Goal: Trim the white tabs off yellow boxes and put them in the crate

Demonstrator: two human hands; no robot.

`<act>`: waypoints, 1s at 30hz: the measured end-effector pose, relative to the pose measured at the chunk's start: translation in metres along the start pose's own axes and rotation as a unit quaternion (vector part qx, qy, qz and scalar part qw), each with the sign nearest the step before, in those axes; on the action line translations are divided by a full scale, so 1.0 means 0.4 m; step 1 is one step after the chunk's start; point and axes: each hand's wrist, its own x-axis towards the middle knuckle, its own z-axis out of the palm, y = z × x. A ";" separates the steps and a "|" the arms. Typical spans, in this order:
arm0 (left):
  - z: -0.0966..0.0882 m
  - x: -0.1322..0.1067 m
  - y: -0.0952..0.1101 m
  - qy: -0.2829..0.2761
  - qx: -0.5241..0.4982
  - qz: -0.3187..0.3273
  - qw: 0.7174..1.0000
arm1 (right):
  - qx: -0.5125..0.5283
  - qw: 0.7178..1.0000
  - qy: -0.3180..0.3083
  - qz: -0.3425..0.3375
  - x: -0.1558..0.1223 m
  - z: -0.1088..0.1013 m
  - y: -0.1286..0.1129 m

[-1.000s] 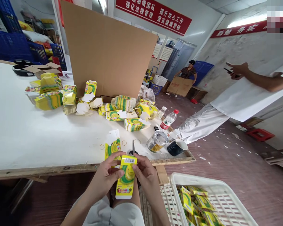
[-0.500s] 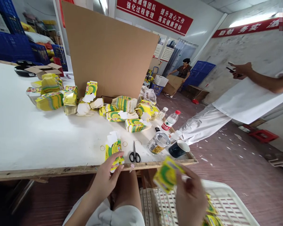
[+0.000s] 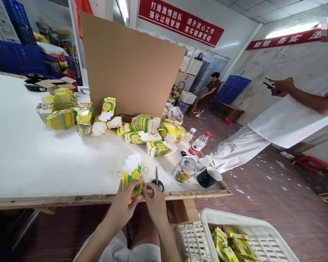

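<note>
Both my hands meet at the near edge of the white table [image 3: 30, 160], on a small stack of flat yellow-green cartons [image 3: 133, 174]. My left hand [image 3: 123, 205] pinches the stack's lower end with thumb and fingers. My right hand [image 3: 154, 202] has its fingertips on the same stack from the right, fingers bent; whether it grips is unclear. Black scissors [image 3: 157, 182] lie just right of the stack. A white plastic basket [image 3: 251, 233] at my lower right holds several folded yellow-green boxes [image 3: 229, 243].
More carton stacks [image 3: 62, 118] lie across the table before an upright cardboard sheet [image 3: 131, 65]. A glass jar [image 3: 183, 169], dark mug [image 3: 209, 177] and water bottle [image 3: 199, 143] stand at the right corner. A person in white [image 3: 284, 116] stands right; another person [image 3: 209, 92] is behind.
My right hand carried a folded box to the basket, let it go there, and came back to the stack on the table. My left hand stayed on the stack.
</note>
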 end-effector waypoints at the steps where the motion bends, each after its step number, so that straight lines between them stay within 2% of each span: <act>1: 0.000 0.001 -0.004 0.004 -0.011 0.001 1.000 | 0.006 1.000 -0.008 -0.001 0.002 0.014 -0.002; 4: 0.001 0.003 -0.008 0.017 -0.049 0.003 0.999 | 0.025 1.000 -0.007 0.004 0.002 0.024 -0.010; 8: -0.004 0.001 0.008 0.034 -0.084 -0.001 0.996 | 0.076 0.997 0.009 0.024 0.001 0.006 -0.021; 11: -0.022 0.001 0.032 0.144 -0.154 -0.033 0.977 | 0.142 0.989 0.013 0.044 0.000 -0.015 -0.033; 13: -0.037 0.005 0.049 0.212 -0.249 -0.062 0.943 | 0.187 0.981 0.010 0.051 -0.006 -0.030 -0.044; 14: -0.043 0.008 0.058 0.214 -0.308 -0.076 0.924 | 0.220 0.974 0.007 0.058 -0.012 -0.037 -0.050; 16: -0.052 0.014 0.074 0.165 -0.437 -0.102 0.879 | 0.305 0.948 0.001 0.086 -0.030 -0.043 -0.064; 19: -0.056 0.015 0.094 0.051 -0.578 -0.127 0.804 | 0.417 0.899 -0.019 0.136 -0.064 -0.041 -0.087; 23: -0.060 0.004 0.109 -0.063 -0.671 -0.119 0.729 | 0.428 0.889 -0.053 0.153 -0.098 -0.035 -0.109; 26: -0.063 0.001 0.112 -0.069 -0.691 -0.116 0.710 | 0.399 0.907 -0.037 0.130 -0.106 -0.041 -0.116; 28: -0.060 0.004 0.112 -0.040 -0.683 -0.130 0.718 | 0.357 0.928 -0.026 0.104 -0.110 -0.047 -0.118; 30: -0.050 0.007 0.112 0.000 -0.659 -0.142 0.739 | 0.307 0.947 -0.028 0.089 -0.116 -0.050 -0.119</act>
